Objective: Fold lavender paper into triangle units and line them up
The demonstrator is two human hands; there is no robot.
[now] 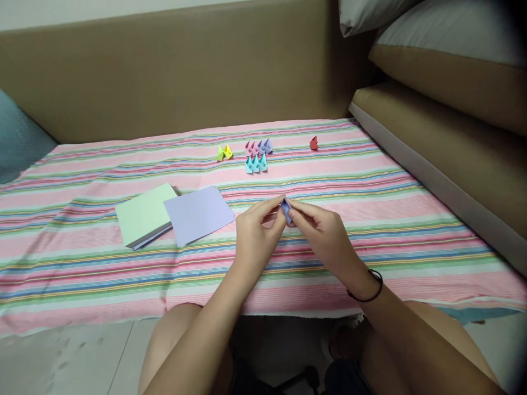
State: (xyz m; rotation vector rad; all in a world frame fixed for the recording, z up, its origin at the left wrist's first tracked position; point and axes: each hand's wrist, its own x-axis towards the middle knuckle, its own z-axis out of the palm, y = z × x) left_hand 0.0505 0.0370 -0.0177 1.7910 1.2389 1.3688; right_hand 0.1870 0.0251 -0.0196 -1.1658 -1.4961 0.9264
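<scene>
Between my fingertips is a small folded piece of purple paper (pixel 286 210), held above the striped cloth. My left hand (pixel 260 226) pinches it from the left side, thumb toward me. From the right, my right hand (pixel 322 222) pinches the same piece, its thumb on the near face. Fingers cover much of the paper. Left of my hands lies a flat purple sheet (pixel 200 215), beside a stack of paper (pixel 146 213) with a pale green sheet on top.
Farther back stand small folded paper pieces: yellow ones (pixel 224 153), pink ones (pixel 251 148), purple ones (pixel 265 146), turquoise ones (pixel 256 164) and a red one (pixel 314 143). The striped cloth (pixel 370 219) covers the seat. Cushions (pixel 444 142) are piled on the right, and a backrest (pixel 185 71) rises behind.
</scene>
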